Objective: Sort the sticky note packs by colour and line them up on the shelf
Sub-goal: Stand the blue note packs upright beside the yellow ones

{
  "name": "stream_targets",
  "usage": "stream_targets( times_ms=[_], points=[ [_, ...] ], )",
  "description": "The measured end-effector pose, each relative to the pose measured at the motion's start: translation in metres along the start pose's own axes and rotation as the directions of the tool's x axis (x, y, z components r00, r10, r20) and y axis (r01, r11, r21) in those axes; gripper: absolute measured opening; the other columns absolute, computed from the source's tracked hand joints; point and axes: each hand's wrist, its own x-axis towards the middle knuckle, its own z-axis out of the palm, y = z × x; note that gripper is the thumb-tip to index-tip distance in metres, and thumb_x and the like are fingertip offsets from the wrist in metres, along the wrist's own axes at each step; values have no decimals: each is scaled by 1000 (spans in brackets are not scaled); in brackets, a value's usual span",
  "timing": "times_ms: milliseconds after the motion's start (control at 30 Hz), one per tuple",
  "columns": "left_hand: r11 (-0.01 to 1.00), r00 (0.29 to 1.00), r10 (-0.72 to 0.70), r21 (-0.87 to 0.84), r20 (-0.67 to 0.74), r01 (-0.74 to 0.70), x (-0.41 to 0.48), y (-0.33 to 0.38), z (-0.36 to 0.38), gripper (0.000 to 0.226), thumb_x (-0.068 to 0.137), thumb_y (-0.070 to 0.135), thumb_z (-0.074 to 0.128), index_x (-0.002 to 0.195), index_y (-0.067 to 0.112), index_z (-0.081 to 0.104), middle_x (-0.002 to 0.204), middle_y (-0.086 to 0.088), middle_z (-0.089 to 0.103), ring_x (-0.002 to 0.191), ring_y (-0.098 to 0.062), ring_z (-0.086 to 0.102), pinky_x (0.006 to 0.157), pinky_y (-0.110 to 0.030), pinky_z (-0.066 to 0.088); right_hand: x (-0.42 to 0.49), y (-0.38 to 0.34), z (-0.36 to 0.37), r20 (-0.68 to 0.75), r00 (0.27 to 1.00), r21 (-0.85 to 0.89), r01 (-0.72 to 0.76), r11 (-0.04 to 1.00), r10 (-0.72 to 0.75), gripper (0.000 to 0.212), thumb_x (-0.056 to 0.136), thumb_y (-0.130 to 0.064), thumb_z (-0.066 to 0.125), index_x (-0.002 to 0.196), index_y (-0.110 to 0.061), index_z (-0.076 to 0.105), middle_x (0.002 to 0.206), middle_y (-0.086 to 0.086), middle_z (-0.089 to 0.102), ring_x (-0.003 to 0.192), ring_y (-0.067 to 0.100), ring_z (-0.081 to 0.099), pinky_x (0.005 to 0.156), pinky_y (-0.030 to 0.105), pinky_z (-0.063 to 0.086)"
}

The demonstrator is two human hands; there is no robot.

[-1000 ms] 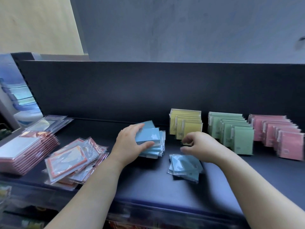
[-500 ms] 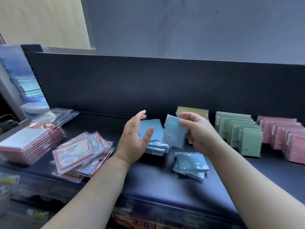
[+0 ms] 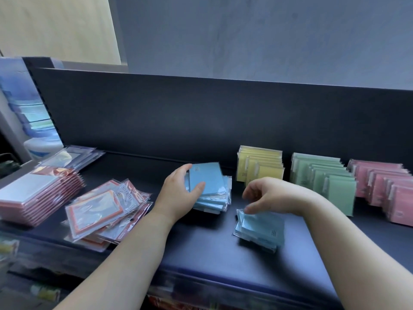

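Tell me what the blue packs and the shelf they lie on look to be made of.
The blue packs look like matte pastel paper pads in clear glossy plastic sleeves: the wrap crinkles and glints at the edges. The shelf is dark, smooth and matte, perhaps painted metal or laminate. Its look does not settle which.
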Motion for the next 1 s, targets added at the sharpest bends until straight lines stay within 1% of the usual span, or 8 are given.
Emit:
stream_targets(
  times_ms=[100, 200, 267, 433, 600, 767, 900, 1000],
  points=[
    [1000, 999, 18, -17, 35, -18, 0, -1, -2, 60, 85, 33, 69, 139, 18, 46, 134, 4, 54, 125, -14, 48, 106, -31, 38, 0, -20, 2, -160, 986, 29, 52, 998, -47, 23, 82, -42, 68, 93, -22, 66, 88, 0, 71, 73, 13, 64, 66, 27, 51],
    [999, 996, 41, -17, 83, -39, -3, 4, -5, 61, 81, 42, 69, 135, 21, 50, 124, 13, 56, 116, -7, 51, 97, -21, 38, 10, -33, 12, -224, 974, 9, 15, 1000, -12, 49, 85, -55, 58, 117, -18, 57, 100, -3, 65, 88, 16, 61, 68, 28, 46],
    [998, 993, 61, -20, 101, -59, -5, 6, -6, 60, 81, 51, 60, 134, 23, 52, 123, 14, 58, 117, -8, 53, 98, -23, 39, 19, -35, 23, -188, 982, 33, -10, 999, 16, 63, 80, -57, 64, 127, -18, 50, 104, -5, 62, 88, 12, 59, 66, 25, 43],
    [999, 998, -35, -20, 46, 36, -3, 3, -7, 43, 99, 20, 44, 142, 16, 42, 144, 2, 46, 133, -12, 40, 100, -13, 24, 28, -28, 23, -128, 990, 412, -7, 911, 66, 22, 79, -19, 74, 91, -27, 56, 83, 2, 66, 64, 19, 58, 63, 37, 53],
    [992, 992, -129, -4, 3, 129, -1, -1, -6, 48, 97, 19, 49, 143, 10, 40, 145, -4, 44, 133, -17, 39, 105, -21, 26, 33, -13, 13, -346, 929, 487, 59, 872, 130, 39, 84, -12, 66, 121, -19, 57, 92, 8, 70, 59, 22, 63, 58, 35, 55],
    [977, 976, -212, -30, -50, 211, 6, -12, -5, 32, 96, 23, 46, 122, 11, 62, 119, -6, 61, 112, -22, 56, 94, -30, 43, 30, -14, 11, -434, 895, 677, 246, 694, 106, 15, 90, -11, 61, 105, -14, 62, 92, 5, 70, 67, 12, 59, 51, 21, 46],
    [972, 973, -224, -93, -56, 218, 2, -4, -8, 28, 96, 24, 37, 89, 16, 63, 90, -4, 63, 87, -23, 55, 81, -38, 46, 34, -17, 27, -360, 932, 571, 181, 801, 47, 18, 89, -16, 65, 107, -13, 66, 85, -1, 67, 63, 9, 54, 53, 22, 46],
    [959, 965, -257, -135, -54, 248, 1, -2, -9, 52, 94, 43, 30, 85, 3, 63, 92, -17, 68, 89, -33, 59, 82, -41, 48, 35, -20, 34, -403, 915, 426, 155, 891, 33, 28, 88, -27, 65, 115, -18, 64, 93, -4, 63, 73, 8, 56, 66, 21, 45]
  ],
)
